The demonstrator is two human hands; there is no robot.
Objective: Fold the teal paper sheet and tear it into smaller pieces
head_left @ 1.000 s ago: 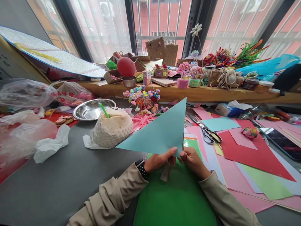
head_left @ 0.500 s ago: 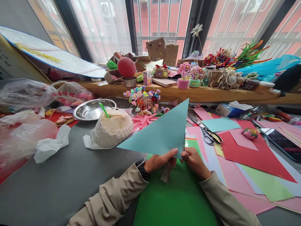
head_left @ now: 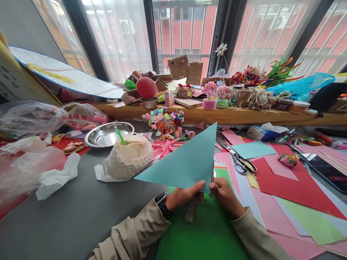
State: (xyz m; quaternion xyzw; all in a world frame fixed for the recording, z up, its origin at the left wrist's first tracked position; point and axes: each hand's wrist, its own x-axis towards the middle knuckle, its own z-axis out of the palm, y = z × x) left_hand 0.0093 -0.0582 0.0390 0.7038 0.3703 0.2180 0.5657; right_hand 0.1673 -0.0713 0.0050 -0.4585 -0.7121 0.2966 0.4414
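Observation:
A light-blue paper triangle (head_left: pixel 187 160) stands tilted up in front of me. My left hand (head_left: pixel 184 195) is closed on its lower edge, thumb on the near face and fingers behind. My right hand (head_left: pixel 226 196) is closed at the lower right corner around small scissors (head_left: pixel 213 177); only a thin strip of metal shows along the paper's right edge, the rest being hidden by fingers and paper. Under my left hand is a pale strip (head_left: pixel 190 213), partly covered. Below both hands lies a green sheet (head_left: pixel 203 231).
Large scissors (head_left: pixel 240 159) lie on coloured paper to the right, near a red sheet (head_left: pixel 292 187) and a phone (head_left: pixel 325 169). Left stand a coconut in white netting (head_left: pixel 130 159) and a metal plate (head_left: pixel 108 133). Craft flowers (head_left: pixel 165 121) sit behind the triangle.
The whole view has tilted up slightly, so everything sits lower in the picture. Both hands keep their hold on the paper and scissors, with little visible movement between them.

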